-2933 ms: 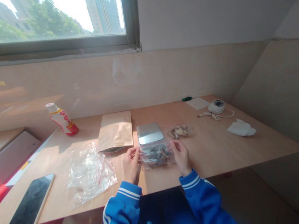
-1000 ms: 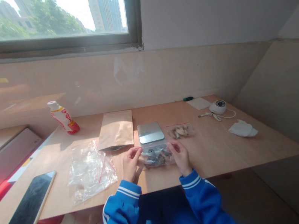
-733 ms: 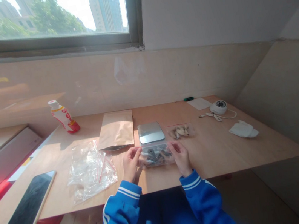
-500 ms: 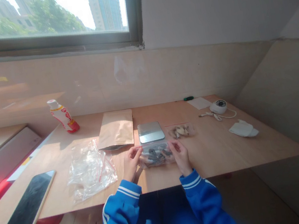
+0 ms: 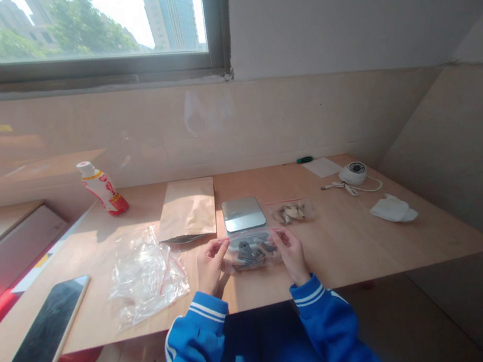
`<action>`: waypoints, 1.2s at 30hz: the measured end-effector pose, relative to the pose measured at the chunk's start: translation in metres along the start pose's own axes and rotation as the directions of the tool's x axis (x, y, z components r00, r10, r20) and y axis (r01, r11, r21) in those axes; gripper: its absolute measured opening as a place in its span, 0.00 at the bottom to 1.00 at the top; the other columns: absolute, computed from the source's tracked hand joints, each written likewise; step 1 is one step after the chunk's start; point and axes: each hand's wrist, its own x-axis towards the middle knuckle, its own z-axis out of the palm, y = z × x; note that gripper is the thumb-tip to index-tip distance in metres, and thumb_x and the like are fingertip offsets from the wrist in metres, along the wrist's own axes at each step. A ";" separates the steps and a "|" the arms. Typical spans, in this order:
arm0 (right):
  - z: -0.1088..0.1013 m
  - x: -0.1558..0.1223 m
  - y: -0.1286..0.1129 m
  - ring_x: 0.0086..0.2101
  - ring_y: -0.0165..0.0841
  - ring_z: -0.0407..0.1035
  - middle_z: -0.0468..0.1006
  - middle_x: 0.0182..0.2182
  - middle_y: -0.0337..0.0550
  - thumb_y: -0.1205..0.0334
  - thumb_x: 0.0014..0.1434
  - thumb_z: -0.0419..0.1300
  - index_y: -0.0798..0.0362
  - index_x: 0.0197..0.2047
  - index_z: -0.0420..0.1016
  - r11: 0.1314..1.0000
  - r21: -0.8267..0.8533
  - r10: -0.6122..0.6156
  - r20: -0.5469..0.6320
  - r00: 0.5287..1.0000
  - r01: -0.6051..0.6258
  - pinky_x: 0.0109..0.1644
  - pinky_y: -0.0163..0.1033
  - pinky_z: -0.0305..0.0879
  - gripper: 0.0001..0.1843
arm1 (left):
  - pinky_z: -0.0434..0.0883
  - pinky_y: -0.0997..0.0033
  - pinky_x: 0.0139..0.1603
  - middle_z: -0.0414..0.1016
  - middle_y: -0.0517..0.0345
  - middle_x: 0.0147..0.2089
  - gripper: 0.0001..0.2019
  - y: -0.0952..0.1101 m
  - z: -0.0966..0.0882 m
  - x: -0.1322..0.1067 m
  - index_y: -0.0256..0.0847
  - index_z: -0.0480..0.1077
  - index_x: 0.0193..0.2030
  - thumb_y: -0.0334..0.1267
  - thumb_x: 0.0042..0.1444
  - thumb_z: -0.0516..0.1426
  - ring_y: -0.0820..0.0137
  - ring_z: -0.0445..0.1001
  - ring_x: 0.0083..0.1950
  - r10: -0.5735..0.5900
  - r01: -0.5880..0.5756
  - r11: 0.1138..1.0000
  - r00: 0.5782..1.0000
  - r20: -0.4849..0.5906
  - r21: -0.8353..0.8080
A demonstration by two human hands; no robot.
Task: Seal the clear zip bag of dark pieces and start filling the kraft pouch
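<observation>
We've got the clear zip bag (image 5: 252, 253) flat on the worktop (image 5: 349, 243), long axis left-right, parallel to the front edge, just in front of the scale (image 5: 237, 215). Dark pieces (image 5: 247, 255) sit inside. Left hand (image 5: 210, 266) and right hand (image 5: 290, 253) each pinch one end of the bag's top edge, fingers closed on the plastic.

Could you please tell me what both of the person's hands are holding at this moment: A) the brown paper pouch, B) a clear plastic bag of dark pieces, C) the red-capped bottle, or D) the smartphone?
B. The left hand and the right hand both grip the top edge of the clear plastic bag, which holds dark grey pieces.
</observation>
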 end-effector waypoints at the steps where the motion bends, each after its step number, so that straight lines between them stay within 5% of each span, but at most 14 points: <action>1: 0.000 0.000 0.000 0.32 0.33 0.72 0.78 0.30 0.43 0.47 0.53 0.62 0.55 0.38 0.75 1.000 -0.007 0.004 0.005 1.000 -0.004 0.36 0.37 0.68 0.19 | 0.61 0.79 0.13 0.68 0.65 0.19 0.20 0.000 0.001 -0.001 0.37 0.71 0.39 0.50 0.46 0.63 0.77 0.64 0.13 -0.005 0.004 1.000 1.000 -0.007 -0.010; 9: 0.002 -0.001 -0.002 0.32 0.34 0.72 0.79 0.31 0.45 0.45 0.53 0.61 0.54 0.41 0.77 0.998 -0.056 0.012 0.076 0.997 -0.008 0.30 0.34 0.66 0.22 | 0.67 0.80 0.22 0.75 0.56 0.33 0.18 -0.003 -0.003 0.003 0.38 0.71 0.39 0.50 0.49 0.61 0.76 0.72 0.24 0.049 -0.049 0.999 0.998 0.037 0.005; 14: 0.003 -0.002 0.000 0.34 0.35 0.73 0.80 0.34 0.45 0.49 0.52 0.63 0.54 0.39 0.77 0.998 -0.052 -0.040 0.085 0.996 0.044 0.38 0.38 0.69 0.18 | 0.72 0.75 0.35 0.77 0.54 0.40 0.19 -0.006 -0.004 0.005 0.41 0.70 0.45 0.49 0.50 0.60 0.69 0.76 0.38 0.044 -0.042 0.999 0.990 0.132 -0.022; 21: 0.003 -0.002 -0.002 0.34 0.35 0.72 0.80 0.33 0.46 0.50 0.52 0.64 0.55 0.37 0.78 0.997 -0.054 -0.046 0.070 0.996 0.050 0.39 0.40 0.69 0.17 | 0.70 0.74 0.28 0.77 0.54 0.31 0.18 -0.008 -0.003 0.006 0.38 0.74 0.37 0.50 0.45 0.63 0.69 0.75 0.31 -0.013 0.009 0.999 0.992 0.128 0.031; 28: 0.002 -0.003 -0.002 0.33 0.36 0.72 0.79 0.32 0.45 0.49 0.50 0.65 0.56 0.35 0.78 0.999 -0.046 -0.025 0.042 0.999 0.027 0.38 0.42 0.71 0.17 | 0.71 0.74 0.37 0.77 0.55 0.33 0.13 0.000 -0.004 0.004 0.38 0.74 0.33 0.46 0.46 0.63 0.68 0.75 0.39 0.114 -0.122 0.986 0.990 0.080 0.112; 36: 0.002 -0.003 -0.004 0.32 0.35 0.72 0.78 0.30 0.43 0.50 0.48 0.66 0.55 0.33 0.77 1.000 0.015 -0.010 0.043 0.999 0.009 0.39 0.41 0.70 0.16 | 0.68 0.78 0.28 0.75 0.57 0.31 0.13 -0.001 -0.003 0.004 0.39 0.73 0.35 0.46 0.48 0.62 0.72 0.73 0.31 0.058 -0.068 0.994 0.991 0.117 0.089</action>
